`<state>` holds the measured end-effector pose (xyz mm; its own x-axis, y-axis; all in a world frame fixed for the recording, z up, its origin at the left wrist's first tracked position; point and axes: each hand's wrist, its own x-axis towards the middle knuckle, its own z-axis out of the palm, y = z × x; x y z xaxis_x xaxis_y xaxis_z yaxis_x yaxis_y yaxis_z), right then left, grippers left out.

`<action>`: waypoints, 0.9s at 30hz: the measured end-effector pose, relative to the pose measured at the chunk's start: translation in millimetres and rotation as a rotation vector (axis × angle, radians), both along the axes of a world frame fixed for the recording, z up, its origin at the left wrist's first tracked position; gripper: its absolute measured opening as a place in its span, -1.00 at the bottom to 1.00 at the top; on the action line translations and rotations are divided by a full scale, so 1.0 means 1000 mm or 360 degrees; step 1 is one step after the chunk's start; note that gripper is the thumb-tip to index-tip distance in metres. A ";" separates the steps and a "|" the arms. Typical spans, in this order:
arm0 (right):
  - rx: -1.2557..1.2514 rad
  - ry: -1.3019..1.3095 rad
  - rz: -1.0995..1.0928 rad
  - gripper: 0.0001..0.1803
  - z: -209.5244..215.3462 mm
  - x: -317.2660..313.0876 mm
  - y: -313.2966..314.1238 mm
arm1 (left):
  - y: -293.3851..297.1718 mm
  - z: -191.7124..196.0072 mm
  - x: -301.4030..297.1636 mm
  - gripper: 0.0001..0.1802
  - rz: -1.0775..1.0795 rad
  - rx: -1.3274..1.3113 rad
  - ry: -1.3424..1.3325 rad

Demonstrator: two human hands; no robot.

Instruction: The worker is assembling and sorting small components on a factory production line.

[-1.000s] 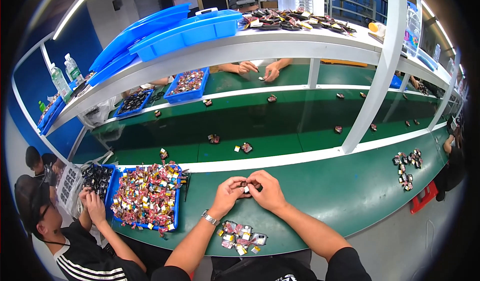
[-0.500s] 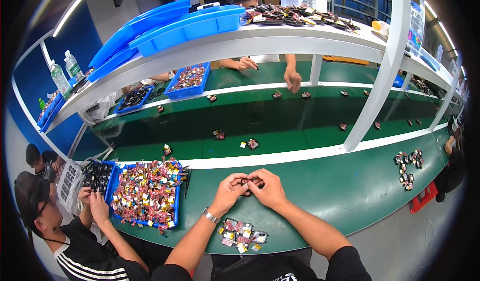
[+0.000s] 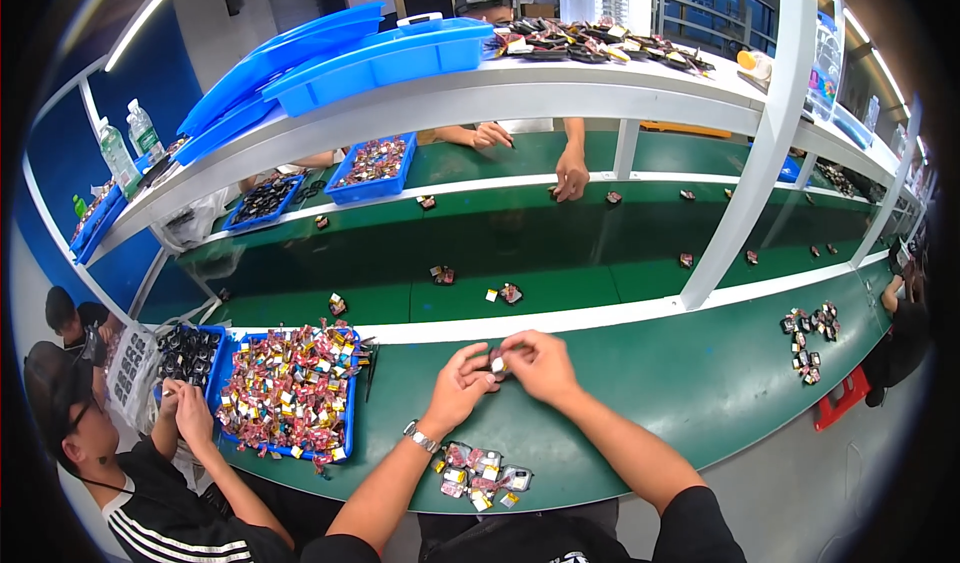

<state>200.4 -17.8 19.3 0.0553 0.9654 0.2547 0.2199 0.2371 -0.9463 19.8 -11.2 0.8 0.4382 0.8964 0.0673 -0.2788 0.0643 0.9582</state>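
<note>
Over the green table in front of me, my left hand (image 3: pixel 464 385) has its thumb and fingers closed around a small dark electronic unit (image 3: pixel 497 364) with a white patch. My right hand (image 3: pixel 541 368), slightly blurred, pinches the same unit from its right side. Much of the unit is hidden by my fingers. Between my forearms, near the table's front edge, lies a cluster of similar units (image 3: pixel 485 471) with clear, pink, white and yellow parts. To the left of my hands is a blue tray (image 3: pixel 351 403) heaped with small red, white and yellow parts.
A co-worker's hands (image 3: pixel 186 409) work at the left beside a tray of black casings (image 3: pixel 188 353). Beyond a white rail (image 3: pixel 540 320), scattered units (image 3: pixel 510 293) lie on a green belt (image 3: pixel 560 263). More units (image 3: pixel 806 343) lie at the right. A shelf (image 3: pixel 560 75) spans above.
My right hand has shifted a little on the unit, and its white patch now shows. Across the belt, a co-worker's hand has reached down to a unit. Several units on the belt sit slightly farther right.
</note>
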 end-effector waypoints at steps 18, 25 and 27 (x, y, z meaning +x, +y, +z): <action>0.0095 -0.1334 -0.0738 -0.38 -0.026 0.026 0.103 | 0.007 -0.004 -0.008 -0.66 -0.0099 -0.0062 0.0075; 0.0101 -0.0692 0.0236 -0.33 0.012 0.034 0.053 | 0.011 -0.002 -0.018 -0.68 0.0245 -0.0222 0.0034; 0.0069 -0.0650 0.0486 -0.31 0.033 0.029 0.019 | 0.013 0.004 -0.020 -0.67 0.0071 -0.0317 -0.0017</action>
